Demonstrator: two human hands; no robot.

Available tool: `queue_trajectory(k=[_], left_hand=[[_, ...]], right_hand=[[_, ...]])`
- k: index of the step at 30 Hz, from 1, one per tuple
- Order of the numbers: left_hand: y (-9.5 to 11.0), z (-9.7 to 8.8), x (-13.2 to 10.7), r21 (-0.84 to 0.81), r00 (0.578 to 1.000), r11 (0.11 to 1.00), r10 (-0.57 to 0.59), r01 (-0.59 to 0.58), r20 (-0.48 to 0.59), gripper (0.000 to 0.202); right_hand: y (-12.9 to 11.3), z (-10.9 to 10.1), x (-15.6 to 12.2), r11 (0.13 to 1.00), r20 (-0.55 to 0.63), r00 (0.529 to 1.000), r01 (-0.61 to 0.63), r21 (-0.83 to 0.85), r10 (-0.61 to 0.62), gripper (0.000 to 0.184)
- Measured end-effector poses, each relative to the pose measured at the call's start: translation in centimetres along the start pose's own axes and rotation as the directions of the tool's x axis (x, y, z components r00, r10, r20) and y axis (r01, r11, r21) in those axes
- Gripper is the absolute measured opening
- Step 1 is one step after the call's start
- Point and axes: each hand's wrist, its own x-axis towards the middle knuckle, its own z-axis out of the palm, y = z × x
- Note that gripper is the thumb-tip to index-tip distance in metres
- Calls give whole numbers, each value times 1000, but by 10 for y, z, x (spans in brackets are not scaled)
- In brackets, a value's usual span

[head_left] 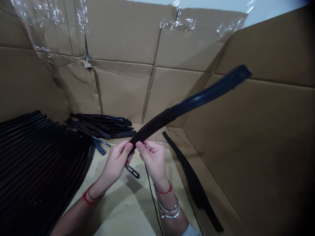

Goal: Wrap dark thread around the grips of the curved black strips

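A long dark strap point(187, 103) rises from my hands up and to the right, its far end in the air near the right cardboard wall. My left hand point(116, 162) pinches the strap's near end with thumb and fingers closed. My right hand point(152, 157) grips the same end from the other side, fingers curled. Both hands meet above the table. A small black snipping tool point(133, 171) lies on the surface just below my left hand. A thin black thread point(152, 193) runs down the table between my wrists.
A big layered stack of dark straps point(36, 164) fills the left side. A smaller pile of straps point(103, 126) lies at the back. Another single strap point(194, 183) lies along the right cardboard wall point(258, 147). Taped cardboard panels enclose the work surface point(123, 203).
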Motion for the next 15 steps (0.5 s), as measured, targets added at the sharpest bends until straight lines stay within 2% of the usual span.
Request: queue_trajectory(k=[1, 2, 3, 4, 5, 6, 8, 9, 10, 11, 12, 13, 15], left_hand=[[0, -1, 0, -49, 993, 995, -86, 90, 75, 54], [0, -2, -1, -108, 959, 970, -191, 217, 210, 57], [0, -2, -2, -146, 892, 927, -274, 344, 360, 60], [-1, -2, -2, -161, 831, 894, -306, 419, 465, 63], [-1, -1, -3, -163, 816, 894, -289, 417, 500, 64], [-1, 1, -4, -150, 852, 928, -239, 342, 466, 65], [-2, 5, -7, -50, 967, 995, -69, 84, 243, 59], [-1, 7, -9, 14, 991, 1000, 16, -19, 133, 54], [-1, 8, -10, 45, 995, 997, 60, -63, 77, 50], [-1, 9, -12, 24, 995, 999, 45, -47, 88, 48], [0, 9, -14, -50, 987, 999, -3, 11, 161, 49], [0, 8, -15, -155, 958, 984, -47, 93, 282, 51], [-1, 6, -15, -330, 848, 906, -56, 265, 528, 54]], right_hand=[[1, -2, 2, 998, 64, 997, -48, 31, 46, 44], [3, -5, 3, 994, 128, 988, -94, 60, 86, 47], [3, -7, 4, 989, 171, 979, -123, 81, 108, 49], [3, -8, 4, 988, 175, 979, -125, 92, 107, 48], [3, -8, 3, 991, 133, 987, -100, 92, 87, 44], [2, -7, 3, 995, 62, 997, -59, 83, 54, 41], [-1, -4, 0, 999, -64, 998, 27, 45, -24, 35], [-3, -3, -1, 998, -78, 996, 47, 34, -44, 33], [-5, -2, -2, 998, -55, 997, 47, 39, -45, 31], [-6, -2, -4, 998, -7, 1000, 27, 57, -26, 30], [-8, -3, -5, 997, 52, 999, -7, 81, 3, 29], [-9, -5, -6, 993, 104, 994, -42, 107, 30, 30], [-11, -9, -8, 986, 149, 988, -74, 151, 51, 30]])
